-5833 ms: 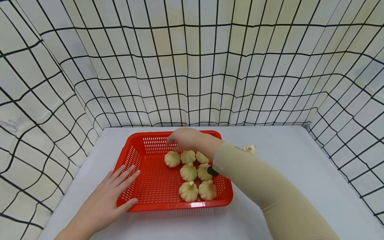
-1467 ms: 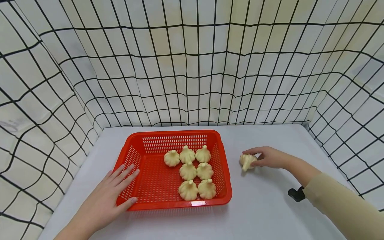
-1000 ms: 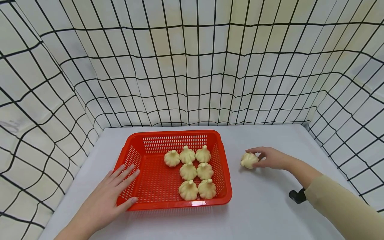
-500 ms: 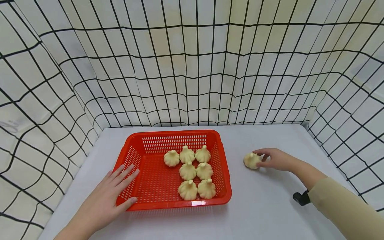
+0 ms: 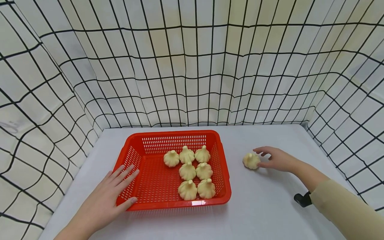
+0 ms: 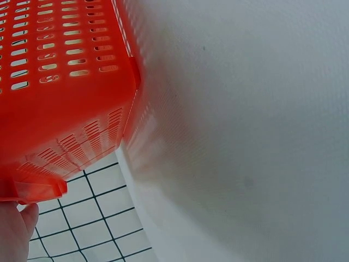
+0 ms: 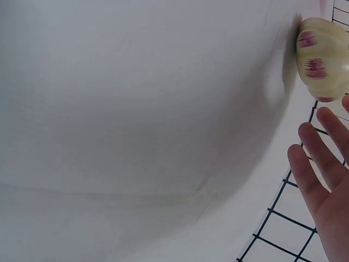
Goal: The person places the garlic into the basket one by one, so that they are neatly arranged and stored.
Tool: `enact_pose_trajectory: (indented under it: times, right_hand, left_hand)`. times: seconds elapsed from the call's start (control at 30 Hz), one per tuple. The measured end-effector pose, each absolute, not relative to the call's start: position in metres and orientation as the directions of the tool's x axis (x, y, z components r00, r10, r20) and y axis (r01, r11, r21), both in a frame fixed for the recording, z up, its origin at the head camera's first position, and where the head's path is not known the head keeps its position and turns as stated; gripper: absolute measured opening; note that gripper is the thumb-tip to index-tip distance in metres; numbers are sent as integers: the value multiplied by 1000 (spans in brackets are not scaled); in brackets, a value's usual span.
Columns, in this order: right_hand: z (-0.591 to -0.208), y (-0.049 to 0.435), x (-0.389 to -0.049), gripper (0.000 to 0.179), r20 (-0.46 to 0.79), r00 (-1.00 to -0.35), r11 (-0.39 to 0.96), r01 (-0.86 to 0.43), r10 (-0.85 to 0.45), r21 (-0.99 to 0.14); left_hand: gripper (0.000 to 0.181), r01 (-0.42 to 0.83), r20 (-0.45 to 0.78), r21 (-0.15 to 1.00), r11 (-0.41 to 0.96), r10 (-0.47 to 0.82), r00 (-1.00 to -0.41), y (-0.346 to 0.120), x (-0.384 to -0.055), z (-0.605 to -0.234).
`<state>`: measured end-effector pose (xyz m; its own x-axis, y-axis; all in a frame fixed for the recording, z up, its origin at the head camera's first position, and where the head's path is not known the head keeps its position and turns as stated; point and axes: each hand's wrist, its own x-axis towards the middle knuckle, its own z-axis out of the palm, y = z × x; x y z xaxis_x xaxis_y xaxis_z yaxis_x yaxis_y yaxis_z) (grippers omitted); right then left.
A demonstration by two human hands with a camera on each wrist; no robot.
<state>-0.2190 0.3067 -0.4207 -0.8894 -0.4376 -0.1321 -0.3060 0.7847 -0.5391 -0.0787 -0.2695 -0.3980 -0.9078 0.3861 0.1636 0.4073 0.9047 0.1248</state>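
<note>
On the white tabletop, right of the red basket [image 5: 151, 206], a pale garlic bulb [image 5: 251, 161] sits with its stem up. My right hand [image 5: 277, 160] is just beside the bulb, fingers spread and loosely bent, the thumb tip at or very near its side. The right wrist view shows the garlic bulb [image 7: 323, 57] with purple streaks, beyond fairly straight fingers [image 7: 311, 172]. My left hand [image 5: 103, 198] lies with straight fingers over the basket's left rim. Only part of the left hand [image 6: 13, 232] shows in the left wrist view, against the basket wall.
Several garlic bulbs [image 5: 187, 171] stand in the basket's right half and along its back, stems mostly up. Black netting [image 5: 186, 76] over white sheeting rises behind the table [image 5: 261, 206] and at both sides. A black strap or device [image 5: 303, 199] shows at my right wrist.
My right hand went from above the basket to the bulb on the table, turned it stem-up, shifted it slightly right, and has loosened its fingers from it. The left hand stays put.
</note>
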Motion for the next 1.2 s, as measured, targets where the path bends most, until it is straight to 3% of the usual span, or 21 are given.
enact_pose_trajectory:
  times: [0.7,1.2]
  right_hand:
    - [-405,283,-215,35,-42,-873,767,-403,-486,-499]
    - [-405,278,-218,30,-17,-865,792,-451,-501,-411]
  left_hand:
    - [77,431,200,109,896,405,-892,-270,-77,-398]
    - [77,435,213,105,895,407,-888,-270,-77,-398]
